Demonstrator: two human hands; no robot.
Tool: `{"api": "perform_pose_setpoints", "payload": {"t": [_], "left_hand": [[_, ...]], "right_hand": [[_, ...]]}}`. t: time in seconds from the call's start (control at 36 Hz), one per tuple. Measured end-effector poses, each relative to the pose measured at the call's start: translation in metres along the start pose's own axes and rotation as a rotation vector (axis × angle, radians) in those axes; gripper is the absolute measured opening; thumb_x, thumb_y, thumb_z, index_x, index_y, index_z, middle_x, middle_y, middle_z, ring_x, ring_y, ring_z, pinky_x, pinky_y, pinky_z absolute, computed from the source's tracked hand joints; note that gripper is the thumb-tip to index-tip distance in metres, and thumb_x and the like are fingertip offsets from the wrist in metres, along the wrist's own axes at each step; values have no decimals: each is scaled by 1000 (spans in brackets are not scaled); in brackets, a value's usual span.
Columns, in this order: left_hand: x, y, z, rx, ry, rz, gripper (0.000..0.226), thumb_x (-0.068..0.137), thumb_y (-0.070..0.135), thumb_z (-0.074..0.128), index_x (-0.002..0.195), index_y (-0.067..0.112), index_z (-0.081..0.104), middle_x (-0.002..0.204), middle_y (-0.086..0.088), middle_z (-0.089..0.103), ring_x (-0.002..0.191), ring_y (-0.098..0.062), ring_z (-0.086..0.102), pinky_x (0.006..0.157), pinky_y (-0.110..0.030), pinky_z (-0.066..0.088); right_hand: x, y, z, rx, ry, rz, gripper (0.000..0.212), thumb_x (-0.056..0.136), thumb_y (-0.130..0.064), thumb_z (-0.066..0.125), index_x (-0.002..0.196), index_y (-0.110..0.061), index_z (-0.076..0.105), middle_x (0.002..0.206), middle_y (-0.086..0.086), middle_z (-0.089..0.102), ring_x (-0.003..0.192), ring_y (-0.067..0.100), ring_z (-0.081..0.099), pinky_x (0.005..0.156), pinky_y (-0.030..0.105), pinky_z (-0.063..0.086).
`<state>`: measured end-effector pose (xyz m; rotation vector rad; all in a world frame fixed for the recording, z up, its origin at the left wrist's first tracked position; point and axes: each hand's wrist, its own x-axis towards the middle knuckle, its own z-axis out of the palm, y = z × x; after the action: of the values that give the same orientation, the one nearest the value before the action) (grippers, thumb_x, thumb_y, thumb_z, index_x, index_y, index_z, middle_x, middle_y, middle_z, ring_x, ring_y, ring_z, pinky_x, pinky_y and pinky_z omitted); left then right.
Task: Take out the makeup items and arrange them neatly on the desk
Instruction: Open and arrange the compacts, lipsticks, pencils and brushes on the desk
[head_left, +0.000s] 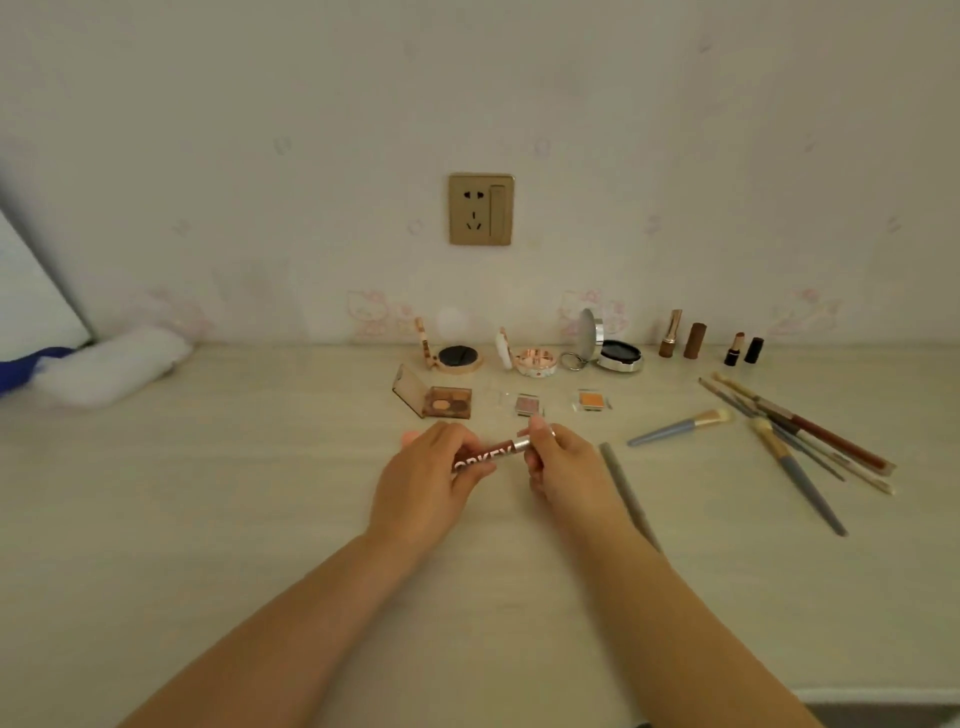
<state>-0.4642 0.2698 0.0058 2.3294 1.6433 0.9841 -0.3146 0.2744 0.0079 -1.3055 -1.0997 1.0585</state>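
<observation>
Both hands hold a brown lip-gloss tube (491, 453) with white letters above the desk's middle. My left hand (426, 478) grips its brown body. My right hand (561, 467) pinches its silver end. Behind them lie an open eyeshadow palette (441, 401), a small pink pan (529, 404) and an orange pan (592, 400). Along the wall stand three open compacts, one at the left (457, 357), one in the middle (532, 359), one at the right (618, 354), and several lipsticks (695, 340). Brushes and pencils (800, 431) lie at the right.
A grey pencil (628, 493) lies just right of my right wrist. A white cloth bundle (114, 366) with something blue sits at the far left against the wall. A wall socket (481, 209) is above the desk. The pale wooden desk (208, 493) ends at the lower right.
</observation>
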Motion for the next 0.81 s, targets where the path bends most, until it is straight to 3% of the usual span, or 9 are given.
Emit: {"api": "perform_pose_setpoints", "payload": {"t": [0.14, 0.33, 0.47, 0.58, 0.64, 0.69, 0.81], "left_hand": [[-2, -1, -4, 92, -64, 4, 28, 94, 43, 46, 108, 25, 61, 100, 11, 63, 93, -12, 57, 72, -30, 47], [-4, -9, -6, 81, -147, -57, 40, 98, 45, 28, 89, 30, 63, 79, 5, 65, 76, -18, 63, 72, -36, 51], [-4, -15, -7, -39, -171, -54, 25, 92, 48, 46, 100, 29, 61, 77, 11, 58, 70, -11, 56, 61, -29, 44], [-5, -19, -8, -46, -176, -41, 18, 89, 47, 53, 93, 30, 57, 74, 13, 55, 67, -10, 52, 55, -24, 34], [-5, -21, -7, -59, -166, -50, 18, 88, 46, 56, 93, 29, 59, 76, 12, 56, 69, -10, 53, 57, -25, 35], [-5, -23, -6, -73, -147, -44, 18, 86, 46, 59, 93, 29, 61, 77, 11, 56, 70, -10, 53, 58, -25, 35], [-4, -26, -4, -78, -133, -19, 15, 85, 45, 61, 92, 32, 61, 84, 12, 58, 76, -7, 52, 62, -25, 40]], "right_hand": [[-1, 6, -2, -161, -32, -118, 24, 98, -23, 44, 81, -10, 55, 56, -4, 44, 51, 9, 37, 53, 23, 29], [-6, 8, -7, -242, -92, -163, 21, 98, -19, 42, 86, -9, 55, 58, -5, 45, 54, 9, 37, 55, 24, 31], [-7, 7, -6, -273, -127, -189, 16, 98, -16, 43, 91, -11, 56, 66, -6, 51, 56, 1, 42, 55, 14, 33], [-4, 6, -12, -378, -127, -182, 13, 94, -13, 49, 100, -17, 61, 78, -10, 54, 69, 1, 46, 60, 7, 37], [-2, 6, -16, -448, -72, -205, 15, 94, -18, 50, 98, -15, 64, 81, -8, 57, 72, 2, 47, 61, 6, 36], [-2, 6, -19, -546, -76, -215, 26, 97, -27, 45, 89, -12, 64, 77, -2, 59, 68, 7, 47, 61, 15, 35], [-3, 5, -23, -676, -136, -202, 38, 97, -35, 42, 62, -21, 46, 62, -5, 48, 62, 12, 44, 60, 26, 35]]}}
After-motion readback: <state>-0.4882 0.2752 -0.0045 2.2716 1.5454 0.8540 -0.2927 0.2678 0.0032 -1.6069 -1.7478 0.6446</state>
